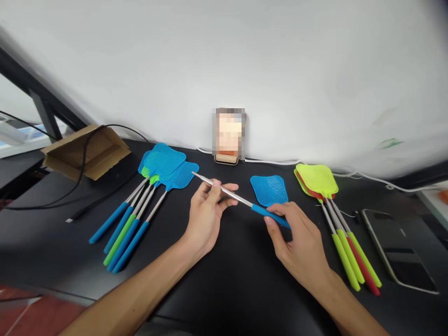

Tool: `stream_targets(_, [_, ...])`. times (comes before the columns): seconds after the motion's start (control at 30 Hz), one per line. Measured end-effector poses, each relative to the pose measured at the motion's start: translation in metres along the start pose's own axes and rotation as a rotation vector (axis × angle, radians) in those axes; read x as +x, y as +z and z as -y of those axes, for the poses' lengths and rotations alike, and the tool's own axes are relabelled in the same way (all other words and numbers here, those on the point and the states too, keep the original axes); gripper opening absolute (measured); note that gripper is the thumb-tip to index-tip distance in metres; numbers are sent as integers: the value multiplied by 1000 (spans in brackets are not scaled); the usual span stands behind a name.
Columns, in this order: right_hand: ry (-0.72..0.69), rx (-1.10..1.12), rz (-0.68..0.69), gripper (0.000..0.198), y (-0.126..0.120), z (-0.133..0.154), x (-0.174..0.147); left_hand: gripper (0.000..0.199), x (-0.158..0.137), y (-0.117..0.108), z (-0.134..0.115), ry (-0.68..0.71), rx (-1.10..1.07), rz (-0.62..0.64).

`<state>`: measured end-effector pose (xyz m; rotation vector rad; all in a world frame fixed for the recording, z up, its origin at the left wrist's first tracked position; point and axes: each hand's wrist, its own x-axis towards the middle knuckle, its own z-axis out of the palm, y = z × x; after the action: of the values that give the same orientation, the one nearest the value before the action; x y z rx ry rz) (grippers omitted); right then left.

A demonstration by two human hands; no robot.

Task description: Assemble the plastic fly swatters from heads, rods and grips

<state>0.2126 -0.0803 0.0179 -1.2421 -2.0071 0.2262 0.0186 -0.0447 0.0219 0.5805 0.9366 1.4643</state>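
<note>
Silver metal and blue plastic make up the swatter handle (241, 200) held in the air above the middle of the black desk (224, 289). Its left hand-hold is by the bare, tapered end: the person's left hand (206, 210) pinches the shaft with thumb and fingers. The right hand (303, 238) grasps the blue grip, so the handle slants down from tip to grip. Just behind the right hand, a loose blue mesh head (269, 189) lies flat toward the back edge. Near the desk's back left, five swatters (128, 235) overlap, four with blue grips and one green, their grips fanned toward the front left corner. Toward the right edge lies a second pile (342, 236), three lime grips and one red, heads to the back. Beside it a dark phone (399, 249) rests at the right edge. Midway along the back edge an upright device (229, 135), its face pixelated, stands near the white wall (280, 70). By the back left corner sits a cardboard box (86, 151), a black cable (83, 163) looping across it.
</note>
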Motion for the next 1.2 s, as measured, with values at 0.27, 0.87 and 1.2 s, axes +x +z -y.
stream_targets(0.27, [-78,-23,-62,14,-1,0,2,17,0,-3,3,49,51,118])
stream_targets(0.87, [35,185,13,13,9,5,-14,17,-11,-5,16,29,185,332])
stream_targets(1.2, [499,855,340,21,9,17,-6,22,-9,-6,10,10,304,385])
